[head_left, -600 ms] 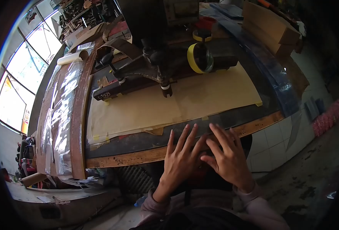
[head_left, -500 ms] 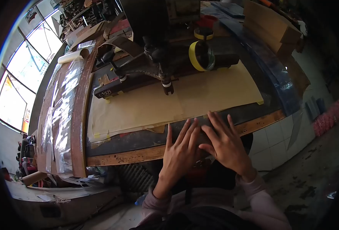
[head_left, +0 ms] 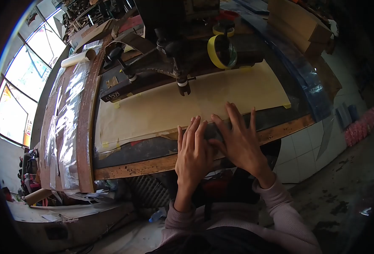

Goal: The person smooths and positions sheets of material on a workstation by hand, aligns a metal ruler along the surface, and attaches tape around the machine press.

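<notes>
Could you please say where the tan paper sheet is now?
In the head view's middle, the tan paper sheet lies on the dark tabletop, with the black bar beyond and the left hand and right hand at its near edge.

The long sleeves [head_left: 280,202] are ribbed and dusty pink.

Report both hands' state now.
Left hand: open, nothing visibly held, near the paper sheet.
Right hand: open, spread, nothing visibly held.
</notes>
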Demonstrator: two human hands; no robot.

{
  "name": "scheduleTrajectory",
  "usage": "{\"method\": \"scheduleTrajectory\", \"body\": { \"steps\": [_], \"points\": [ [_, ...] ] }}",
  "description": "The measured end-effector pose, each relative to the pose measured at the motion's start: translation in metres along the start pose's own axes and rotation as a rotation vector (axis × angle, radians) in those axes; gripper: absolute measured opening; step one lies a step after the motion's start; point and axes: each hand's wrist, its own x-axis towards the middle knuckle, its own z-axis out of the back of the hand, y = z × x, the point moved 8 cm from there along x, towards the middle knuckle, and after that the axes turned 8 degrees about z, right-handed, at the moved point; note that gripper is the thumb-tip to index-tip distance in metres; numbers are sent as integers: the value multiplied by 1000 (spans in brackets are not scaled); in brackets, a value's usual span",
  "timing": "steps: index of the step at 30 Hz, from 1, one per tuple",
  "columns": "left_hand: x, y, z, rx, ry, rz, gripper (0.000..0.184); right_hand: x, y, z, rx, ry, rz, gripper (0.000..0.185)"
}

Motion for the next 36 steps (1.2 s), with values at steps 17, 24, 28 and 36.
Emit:
{"method": "scheduleTrajectory", "body": {
  "steps": [17,24,28,36],
  "points": [
    [-5,7,-2,87,-54,-6,36,25,-11,-18,-14,1,32,70],
    [-5,5,-1,83,-50,-3,39,29,-14,-18,-16,6,25,70],
    [-5,5,-1,84,-38,-4,39,29,-15,-18,-20,11,24,70],
    [-5,6,-2,93,-30,-4,40,27,-16,-17,-6,-42,34,71]
  ]
}}
